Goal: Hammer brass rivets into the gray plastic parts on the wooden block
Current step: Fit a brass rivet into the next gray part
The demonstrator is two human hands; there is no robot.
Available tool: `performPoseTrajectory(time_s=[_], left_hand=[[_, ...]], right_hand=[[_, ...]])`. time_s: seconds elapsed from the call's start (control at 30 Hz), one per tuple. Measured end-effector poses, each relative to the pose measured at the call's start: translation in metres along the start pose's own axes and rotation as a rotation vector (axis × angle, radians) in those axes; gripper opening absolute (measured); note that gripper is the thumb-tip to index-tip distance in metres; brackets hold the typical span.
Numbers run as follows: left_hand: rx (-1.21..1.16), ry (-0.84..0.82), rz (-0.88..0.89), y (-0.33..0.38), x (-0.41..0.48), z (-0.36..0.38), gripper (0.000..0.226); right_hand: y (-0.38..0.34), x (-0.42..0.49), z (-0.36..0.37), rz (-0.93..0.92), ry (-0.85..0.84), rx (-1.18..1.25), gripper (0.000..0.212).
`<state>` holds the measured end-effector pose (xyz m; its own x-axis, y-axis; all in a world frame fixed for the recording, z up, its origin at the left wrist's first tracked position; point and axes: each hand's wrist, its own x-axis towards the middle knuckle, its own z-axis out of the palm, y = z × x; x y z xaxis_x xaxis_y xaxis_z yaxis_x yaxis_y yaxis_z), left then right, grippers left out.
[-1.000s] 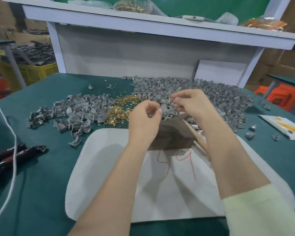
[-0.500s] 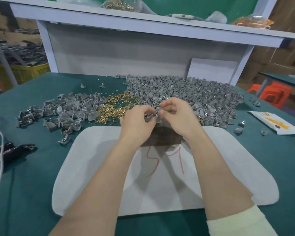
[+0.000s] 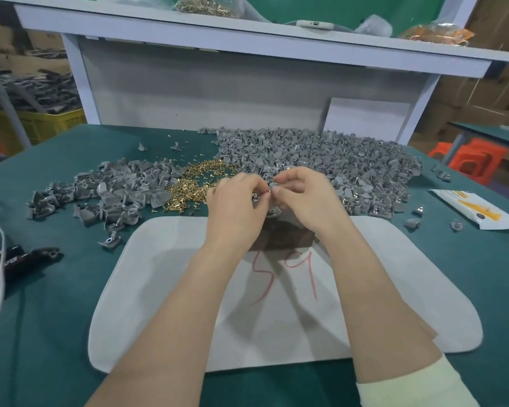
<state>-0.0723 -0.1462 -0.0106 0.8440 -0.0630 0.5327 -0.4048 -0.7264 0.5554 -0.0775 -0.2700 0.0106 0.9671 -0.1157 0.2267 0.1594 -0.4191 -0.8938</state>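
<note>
A person's left hand (image 3: 235,207) and right hand (image 3: 303,198) meet fingertip to fingertip just above a dark wooden block (image 3: 282,239) on a white felt mat (image 3: 165,289). Both hands pinch one small gray plastic part (image 3: 256,198) with curled fingers. Whether a rivet is also held is too small to tell. Glinting brass rivets (image 3: 197,186) lie just beyond on the left, between a ragged left heap (image 3: 109,192) and a broad far-right heap (image 3: 350,163) of matte gray wedge-shaped pieces on the green table (image 3: 41,318).

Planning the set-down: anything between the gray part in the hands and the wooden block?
Nothing visible. The left hand and right hand pinch the small gray plastic part just above the dark wooden block on the white felt mat. The hands hide the block's top face.
</note>
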Motion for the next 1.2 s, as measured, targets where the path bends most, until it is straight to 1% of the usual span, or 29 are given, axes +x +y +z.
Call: performPoseTrajectory(time_s=[0.1,0.2,0.23,0.3,0.37,0.47,0.57,0.63,0.73,0.97,1.2], left_hand=[[-0.026,0.026,0.019,0.001,0.000,-0.001,0.007],[-0.029,0.022,0.030,0.002,0.000,-0.001,0.007],[-0.024,0.011,0.027,0.003,0.000,-0.001,0.007],[-0.009,-0.037,-0.006,0.002,0.000,-0.001,0.010],[-0.040,-0.123,-0.086,-0.002,0.001,-0.002,0.014],[-0.146,-0.234,-0.212,-0.005,0.002,-0.005,0.015],[-0.065,-0.281,-0.206,-0.004,0.001,-0.003,0.015],[-0.019,-0.282,-0.192,-0.003,0.000,-0.001,0.011],[-0.012,-0.275,-0.191,-0.004,-0.001,0.001,0.007],[-0.045,-0.264,-0.213,-0.007,0.001,0.004,0.010],[-0.064,-0.264,-0.212,-0.007,0.001,0.005,0.010]], right_hand=[[-0.002,-0.002,-0.001,0.057,-0.013,0.108,0.005],[-0.002,-0.002,-0.002,0.056,-0.006,0.122,0.009],[-0.002,-0.001,-0.003,0.035,0.009,0.089,0.011],[0.002,0.000,-0.005,-0.025,0.061,-0.051,0.015],[0.006,0.001,-0.008,-0.067,0.080,-0.215,0.015],[0.013,0.000,-0.009,-0.074,-0.008,-0.334,0.013],[0.016,0.001,-0.008,-0.085,-0.052,-0.426,0.013],[0.017,0.002,-0.007,-0.097,-0.055,-0.452,0.012],[0.018,0.002,-0.006,-0.118,-0.050,-0.485,0.011],[0.017,0.003,-0.003,-0.184,-0.060,-0.579,0.006],[0.018,0.001,0.002,-0.205,-0.042,-0.629,0.006]])
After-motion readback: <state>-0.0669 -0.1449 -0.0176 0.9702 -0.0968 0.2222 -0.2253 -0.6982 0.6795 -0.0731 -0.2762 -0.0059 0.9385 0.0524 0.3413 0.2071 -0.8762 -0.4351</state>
